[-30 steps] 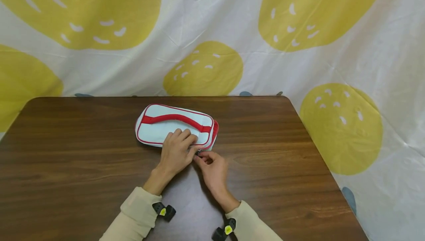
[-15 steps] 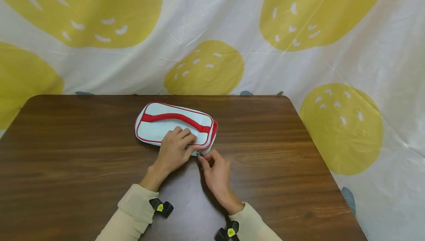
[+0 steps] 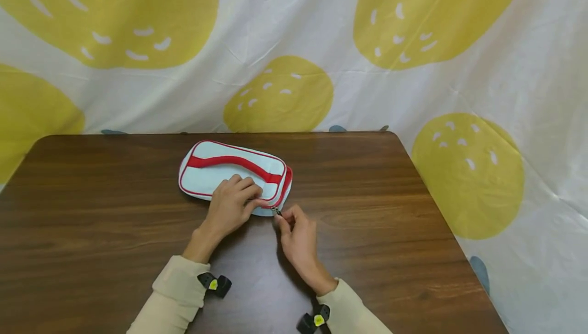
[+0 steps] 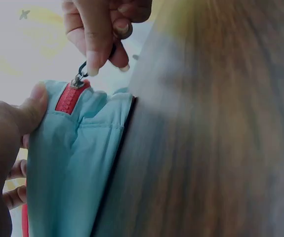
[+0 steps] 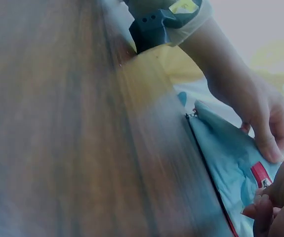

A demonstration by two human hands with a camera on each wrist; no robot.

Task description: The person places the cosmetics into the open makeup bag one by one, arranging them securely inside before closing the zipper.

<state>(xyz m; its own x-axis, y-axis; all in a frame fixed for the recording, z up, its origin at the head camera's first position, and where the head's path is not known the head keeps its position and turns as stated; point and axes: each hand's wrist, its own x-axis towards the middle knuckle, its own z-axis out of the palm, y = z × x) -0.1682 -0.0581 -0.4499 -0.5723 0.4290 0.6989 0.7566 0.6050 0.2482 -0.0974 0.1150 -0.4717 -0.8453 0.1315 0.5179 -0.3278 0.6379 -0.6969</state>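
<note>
A pale blue zip bag (image 3: 216, 176) with red piping and a red carry handle (image 3: 229, 161) lies on the table, its long side slanting down to the right. My left hand (image 3: 228, 205) grips its near top edge, with the thumb on the side wall beside the zip and the fingers on top. At the near right corner, my right hand (image 3: 299, 234) pinches the dark zipper pull (image 3: 277, 212) between thumb and forefinger. A short stretch of red zipper teeth (image 4: 68, 99) shows behind the metal slider (image 4: 76, 82) in the left wrist view. The bag's inside is hidden.
The brown wooden table (image 3: 390, 232) reaches back to a white curtain (image 3: 285, 12) printed with yellow fruit. Both wrists wear a black camera mount, such as the left one (image 3: 215, 285), near the sleeve cuffs.
The bag and my left hand have shifted slightly left. My right hand has moved a little right, bringing the pinched zipper pull closer to the bag's near right corner.
</note>
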